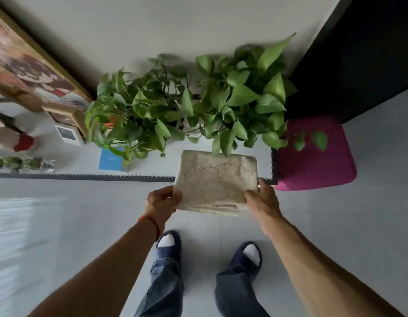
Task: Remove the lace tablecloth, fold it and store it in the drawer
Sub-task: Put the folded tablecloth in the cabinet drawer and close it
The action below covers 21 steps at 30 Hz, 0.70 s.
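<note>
Above the floor | folded cream lace tablecloth (215, 183) gripped at both ends, left hand (163, 202), right hand (261, 203) | long axis spanning hands | drawer unseen.

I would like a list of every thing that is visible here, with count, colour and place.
tablecloth: 1, cream lace, folded, held over the table's near right corner
table: 1, white top with a dark edge, across the middle
plants: 2, green, at the back of the table
blue card: 1, under the left plant's leaves
white frame: 1, left of the plants
paintings: 2, gold frames, leaning at far left
stool: 1, magenta, right of the table
slippers: 2, dark blue, on the grey floor
left hand: grips the tablecloth's left edge; red string on the wrist
right hand: grips its right edge
</note>
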### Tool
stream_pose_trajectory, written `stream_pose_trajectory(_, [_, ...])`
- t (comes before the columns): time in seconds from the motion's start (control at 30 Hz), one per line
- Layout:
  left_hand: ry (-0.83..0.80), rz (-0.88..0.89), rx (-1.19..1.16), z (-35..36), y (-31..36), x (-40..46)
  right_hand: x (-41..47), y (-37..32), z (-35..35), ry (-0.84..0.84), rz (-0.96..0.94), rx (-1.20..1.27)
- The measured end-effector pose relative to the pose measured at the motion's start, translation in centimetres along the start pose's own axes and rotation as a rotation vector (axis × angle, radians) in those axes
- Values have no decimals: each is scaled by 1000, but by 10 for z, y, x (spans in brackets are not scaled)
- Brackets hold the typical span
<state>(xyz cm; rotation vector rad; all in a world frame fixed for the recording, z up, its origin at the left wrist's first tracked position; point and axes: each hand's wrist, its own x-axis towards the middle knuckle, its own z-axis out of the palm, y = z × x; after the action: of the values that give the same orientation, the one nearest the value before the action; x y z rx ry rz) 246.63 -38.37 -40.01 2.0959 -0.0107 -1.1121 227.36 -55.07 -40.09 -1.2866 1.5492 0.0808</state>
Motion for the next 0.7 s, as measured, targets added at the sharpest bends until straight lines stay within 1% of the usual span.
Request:
stream_pose_trajectory(0.07, [35,-7,-108,4,-10,44,32,10,24,37,-90,65])
stream_pose_trajectory(0.13, [38,-68,-242,10,-28,78,48,34,47,72,-120,118])
stream_pose_trajectory(0.17, [47,-124,-320,12,-37,86,51,50,58,91,-81,181])
stream_pose_trajectory(0.23, [99,-248,-496,16,-59,88,48,85,75,110,55,376])
stream_pose_trajectory(0.27, [128,-304,-577,18,-71,88,47,100,81,96,111,450])
stream_pose_trajectory(0.3, [150,-357,-630,19,-83,90,49,113,88,68,144,445])
stream_pose_trajectory(0.37, [147,-445,-663,22,-106,96,61,135,100,-23,170,361])
stream_pose_trajectory(0.47, [88,-476,-720,26,-132,124,106,149,115,-116,176,420])
stream_pose_trajectory(0.53, [25,-493,-778,31,-139,148,143,151,119,-150,259,610])
stream_pose_trajectory(0.6, [-29,-504,-953,31,-146,172,174,158,121,-145,379,924])
stream_pose_trajectory(0.63, [-50,-508,-1061,30,-147,185,186,163,122,-129,406,1061])
stream_pose_trajectory(0.7, [-82,-501,-1147,31,-145,211,207,179,130,-122,393,1221])
